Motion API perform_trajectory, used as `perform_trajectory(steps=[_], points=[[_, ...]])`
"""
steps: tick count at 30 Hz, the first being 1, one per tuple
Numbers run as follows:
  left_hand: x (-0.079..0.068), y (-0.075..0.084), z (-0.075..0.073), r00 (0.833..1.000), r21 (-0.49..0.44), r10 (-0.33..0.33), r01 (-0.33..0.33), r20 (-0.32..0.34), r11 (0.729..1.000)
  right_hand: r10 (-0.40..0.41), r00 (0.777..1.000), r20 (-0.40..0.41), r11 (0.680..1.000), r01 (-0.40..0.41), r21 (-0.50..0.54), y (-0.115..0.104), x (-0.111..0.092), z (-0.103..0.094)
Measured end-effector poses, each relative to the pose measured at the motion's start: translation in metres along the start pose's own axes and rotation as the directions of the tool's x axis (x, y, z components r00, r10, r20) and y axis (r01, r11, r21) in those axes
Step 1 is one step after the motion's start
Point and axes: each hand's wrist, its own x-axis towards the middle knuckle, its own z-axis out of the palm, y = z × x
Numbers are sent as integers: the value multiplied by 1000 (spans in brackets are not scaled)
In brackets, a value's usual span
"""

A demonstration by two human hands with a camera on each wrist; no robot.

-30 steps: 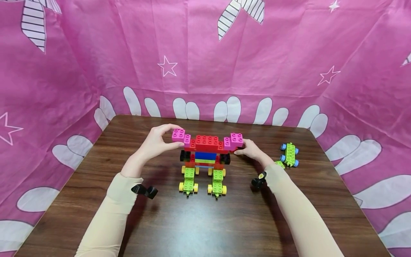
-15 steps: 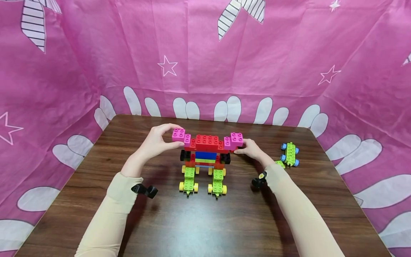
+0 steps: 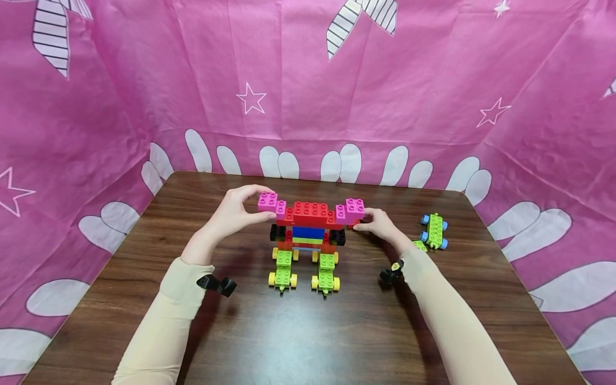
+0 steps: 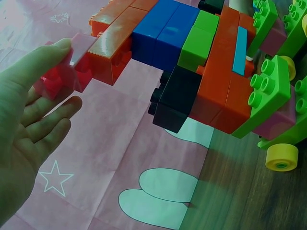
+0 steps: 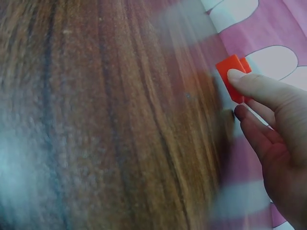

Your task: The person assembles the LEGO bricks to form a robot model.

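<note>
A robot-like figure of toy building bricks stands upright on the table, its red top bricks (image 3: 310,213) flanked by stepped pink bricks at both ends. Blue bricks (image 4: 165,31) and a black brick (image 4: 176,99) show lower on its body. My left hand (image 3: 236,211) grips the pink brick (image 3: 267,202) at the left end, thumb on one side and fingers behind. Beside the right pink brick (image 3: 354,207), my right hand (image 3: 380,224) pinches a small red brick (image 5: 232,77) between thumb and fingers. Green wheeled bases (image 3: 325,279) with yellow wheels form the feet.
At the right of the brown wooden table (image 3: 298,342) lies a green wheeled base (image 3: 435,231) with blue wheels. A green brick (image 3: 420,245) lies near it, partly behind my right sleeve. Pink patterned cloth (image 3: 308,80) surrounds the table's back and sides.
My right hand and wrist have shifted slightly to the right, and the red brick shows a little more beside the pink one. The left hand and the figure stay still.
</note>
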Motion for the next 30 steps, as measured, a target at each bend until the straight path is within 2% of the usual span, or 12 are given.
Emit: perform_trajectory(steps=[4,10,18,24,30], points=[[0,1,0,1000,3,-2,2,1,1000,13,999,-33,999,-12,35,-2,-4,-3],[0,2,-1,1000,9,-5,5,-1,1000,39,997,-71,999,-38,26,-2,-12,-9],[0,4,-1,1000,9,-8,8,5,1000,5,985,-172,999,1,37,-11,-21,-21],[0,7,-3,1000,25,3,-3,10,1000,-24,962,-273,999,36,40,-32,-26,-33],[2,8,-4,1000,71,26,-27,13,997,-54,943,-328,996,73,47,-63,-31,-46]])
